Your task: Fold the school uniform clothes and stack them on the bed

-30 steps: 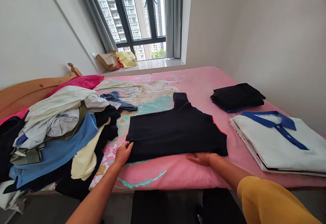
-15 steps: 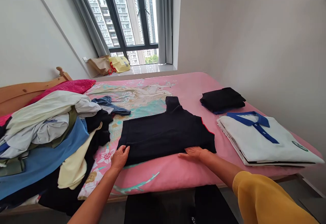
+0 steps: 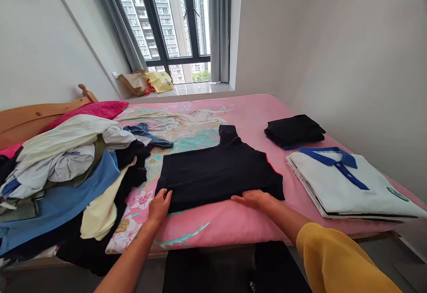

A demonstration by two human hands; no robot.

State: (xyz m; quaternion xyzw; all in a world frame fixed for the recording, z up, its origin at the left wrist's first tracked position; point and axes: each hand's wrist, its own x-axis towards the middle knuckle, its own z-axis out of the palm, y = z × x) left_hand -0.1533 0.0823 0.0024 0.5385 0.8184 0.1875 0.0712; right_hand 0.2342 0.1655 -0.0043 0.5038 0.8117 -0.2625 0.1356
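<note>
A black garment (image 3: 213, 173) with a raised collar-like part and red piping at one side lies folded flat on the bed. At its near left corner my left hand (image 3: 160, 205) has its fingers bent and closed on the cloth edge. My right hand (image 3: 250, 198) rests along the near edge, fingers stretched out to the left and touching the cloth; its palm side is hidden.
On the left lies a heap of loose clothes (image 3: 73, 150), with denim (image 3: 150, 136) behind it. To the right are a folded black stack (image 3: 295, 130) and a stack topped by a white polo shirt (image 3: 353, 186). The pink bedsheet (image 3: 200, 233) covers the bed.
My right hand has slid slightly left along the near edge of the garment. My left hand stays at the corner. The whole view has shifted a little.
</note>
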